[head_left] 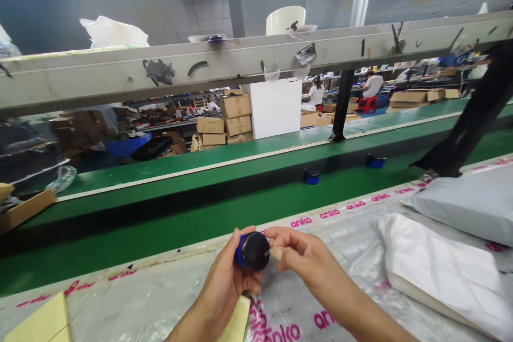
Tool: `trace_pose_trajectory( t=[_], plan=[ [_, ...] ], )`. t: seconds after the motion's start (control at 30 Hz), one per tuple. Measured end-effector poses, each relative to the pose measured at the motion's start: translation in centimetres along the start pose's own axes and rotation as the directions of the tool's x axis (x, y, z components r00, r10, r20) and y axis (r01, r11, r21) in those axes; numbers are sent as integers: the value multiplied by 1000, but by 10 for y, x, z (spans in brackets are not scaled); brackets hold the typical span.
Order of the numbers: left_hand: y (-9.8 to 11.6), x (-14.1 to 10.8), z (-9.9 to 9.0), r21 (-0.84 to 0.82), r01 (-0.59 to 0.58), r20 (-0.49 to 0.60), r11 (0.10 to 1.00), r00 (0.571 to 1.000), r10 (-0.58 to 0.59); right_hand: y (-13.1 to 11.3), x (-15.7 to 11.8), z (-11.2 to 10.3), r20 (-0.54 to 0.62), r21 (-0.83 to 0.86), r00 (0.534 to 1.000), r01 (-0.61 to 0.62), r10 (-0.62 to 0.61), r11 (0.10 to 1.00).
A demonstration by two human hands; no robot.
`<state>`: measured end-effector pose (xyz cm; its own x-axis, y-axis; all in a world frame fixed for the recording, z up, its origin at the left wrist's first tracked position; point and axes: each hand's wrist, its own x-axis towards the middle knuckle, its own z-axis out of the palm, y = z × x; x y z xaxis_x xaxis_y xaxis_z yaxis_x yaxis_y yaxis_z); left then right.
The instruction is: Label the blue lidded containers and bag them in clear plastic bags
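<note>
Head cam: gripping one blue jar [241, 254] with one black lid [256, 251] in the left hand [225, 277], over the plastic-covered table [156, 291]. Right hand [308, 257] fingertips by the lid, can't tell if pinching anything. Two more jars [311, 177] on the green belt [248, 200].

The word "anko" shows in pink again and again on the tape [329, 214] at the far edge of the table [160, 304]. It shows near the front too. Faint marks on the long shelf beam [240, 59] and print on the brown boxes [236, 106] are too hard to read.
</note>
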<state>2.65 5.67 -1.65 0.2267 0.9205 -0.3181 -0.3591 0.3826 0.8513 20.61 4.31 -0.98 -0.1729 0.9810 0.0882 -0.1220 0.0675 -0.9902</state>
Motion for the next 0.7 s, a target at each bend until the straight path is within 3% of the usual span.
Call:
trace_pose_trajectory(
  t=[0.33,0.53,0.7],
  plan=[
    [2,0,7,130,-22,-79,991,996,32,-2,-4,4,60,-7,998,30,-29,1000],
    [3,0,8,156,59,-123,986,992,-40,-3,-7,6,87,-29,995,45,-42,999],
    [8,-1,3,40,128,-38,991,991,-126,-7,-7,8,81,-68,996,42,-37,997]
  ],
)
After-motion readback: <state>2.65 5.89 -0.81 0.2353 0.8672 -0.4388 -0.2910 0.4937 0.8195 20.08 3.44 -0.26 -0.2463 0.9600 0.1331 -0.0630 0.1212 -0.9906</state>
